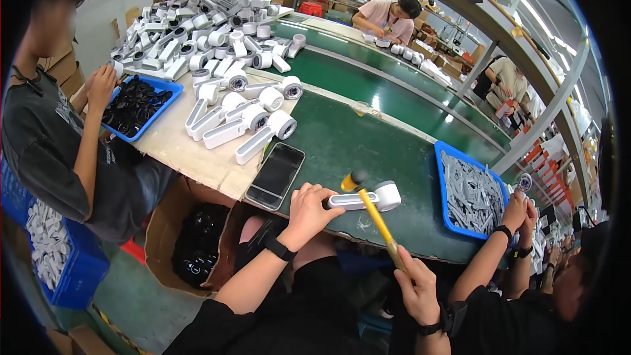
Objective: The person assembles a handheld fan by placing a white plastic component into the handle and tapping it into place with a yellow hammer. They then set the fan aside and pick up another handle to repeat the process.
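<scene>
My left hand [311, 212] is closed on the handle end of a white handheld device [388, 196], which lies on its side on the green worktop. The device has a slim handle with a grey-edged panel and a round drum-like head pointing right. In my right hand [419, 289] is a mallet [376, 215], gripped low on its yellow handle. The mallet's yellow and black head is just beyond the device, and its handle crosses in front of the device. Whether the mallet touches the device I cannot tell. A dark-screened phone [277, 176] lies left of my left hand.
Several similar white devices [253, 125] lie left of the phone, with a large heap [197, 29] behind. A blue tray of grey strips [442, 213] stands right, another of black parts [158, 114] left. Co-workers sit on both sides; a conveyor [368, 82] runs beyond.
</scene>
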### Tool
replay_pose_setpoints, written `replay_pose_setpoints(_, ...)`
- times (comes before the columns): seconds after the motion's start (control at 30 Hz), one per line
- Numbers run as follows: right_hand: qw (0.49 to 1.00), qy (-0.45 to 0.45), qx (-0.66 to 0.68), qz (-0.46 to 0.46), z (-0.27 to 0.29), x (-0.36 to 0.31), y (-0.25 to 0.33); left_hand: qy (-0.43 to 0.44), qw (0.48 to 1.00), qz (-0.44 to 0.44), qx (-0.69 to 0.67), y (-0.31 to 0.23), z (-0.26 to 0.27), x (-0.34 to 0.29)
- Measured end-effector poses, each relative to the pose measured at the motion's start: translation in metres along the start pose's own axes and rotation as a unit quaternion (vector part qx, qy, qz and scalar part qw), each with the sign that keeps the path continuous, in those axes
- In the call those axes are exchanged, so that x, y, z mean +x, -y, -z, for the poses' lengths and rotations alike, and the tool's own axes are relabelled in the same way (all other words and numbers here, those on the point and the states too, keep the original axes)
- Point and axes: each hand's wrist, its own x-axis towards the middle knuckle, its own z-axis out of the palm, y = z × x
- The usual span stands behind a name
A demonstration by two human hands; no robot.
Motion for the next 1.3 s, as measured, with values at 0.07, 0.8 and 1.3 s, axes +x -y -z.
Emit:
replay_pose_setpoints(0.07, 1.000, -0.019, 0.007, 0.020, -0.005, 0.000, -0.004, -0.005, 1.000, -0.004, -0.003, -0.001, 0.000, 0.002)
replay_pose_setpoints(0.8, 1.000, 0.021, -0.011, 0.014, -0.006, -0.001, -0.006, 0.013, 1.000, 0.020, 0.013, 0.000, -0.001, 0.000)
replay_pose_setpoints(1.3, 1.000, 0.004, -0.023, -0.015, -0.004, -0.008, -0.022, -0.002, 1.000, 0.002, 0.000, -0.004, 0.001, -0.001)
